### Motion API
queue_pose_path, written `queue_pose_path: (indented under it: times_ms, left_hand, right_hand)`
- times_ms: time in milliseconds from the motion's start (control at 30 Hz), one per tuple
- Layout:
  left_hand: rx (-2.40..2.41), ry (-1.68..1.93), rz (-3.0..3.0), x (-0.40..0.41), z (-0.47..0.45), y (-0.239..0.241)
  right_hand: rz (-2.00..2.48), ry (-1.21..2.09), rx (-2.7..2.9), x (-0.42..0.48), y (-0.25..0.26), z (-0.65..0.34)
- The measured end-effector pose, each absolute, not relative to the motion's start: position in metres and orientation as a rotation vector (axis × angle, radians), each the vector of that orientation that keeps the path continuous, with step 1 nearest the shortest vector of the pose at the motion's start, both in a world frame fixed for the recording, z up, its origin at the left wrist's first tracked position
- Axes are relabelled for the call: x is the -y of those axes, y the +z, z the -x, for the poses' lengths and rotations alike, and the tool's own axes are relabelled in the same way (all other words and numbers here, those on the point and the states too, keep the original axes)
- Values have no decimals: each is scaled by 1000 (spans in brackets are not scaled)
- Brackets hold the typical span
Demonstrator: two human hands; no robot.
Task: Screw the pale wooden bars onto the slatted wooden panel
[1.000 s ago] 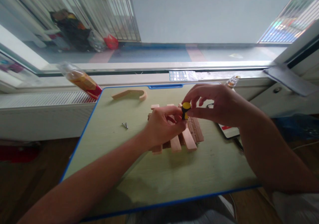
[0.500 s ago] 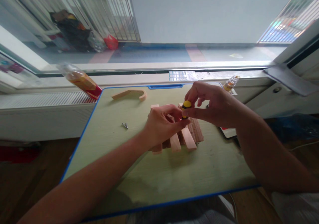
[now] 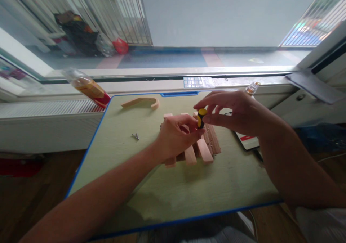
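Note:
A slatted wooden piece (image 3: 202,147) lies in the middle of the green table (image 3: 167,185). My left hand (image 3: 175,136) rests closed on its slats, fingers pinched near the foot of a small screwdriver. My right hand (image 3: 232,113) grips the screwdriver's yellow and black handle (image 3: 200,117) between thumb and fingers, upright over the wood. The screwdriver's tip is hidden behind my left fingers.
Loose screws (image 3: 135,136) lie on the table to the left. A curved wooden part (image 3: 142,102) sits near the far edge. A plastic bottle (image 3: 88,86) lies at the left corner, a phone (image 3: 247,140) at the right, a small bottle (image 3: 252,88) on the sill.
My right fingers have shifted round the yellow handle, twisting it a little. My left hand and the wooden piece stay where they were.

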State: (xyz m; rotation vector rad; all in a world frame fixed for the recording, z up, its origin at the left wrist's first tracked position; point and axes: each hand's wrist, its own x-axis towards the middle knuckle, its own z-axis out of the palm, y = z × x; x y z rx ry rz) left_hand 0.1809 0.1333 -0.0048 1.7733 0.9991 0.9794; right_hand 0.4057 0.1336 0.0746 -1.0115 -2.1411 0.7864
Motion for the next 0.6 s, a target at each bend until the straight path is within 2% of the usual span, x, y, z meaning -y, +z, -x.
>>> queue_pose_path:
  times_ms: [600]
  left_hand:
    - [-898, 982, -1771, -132, -181, -1]
  right_hand:
    - [1043, 831, 2078, -133, 73, -405]
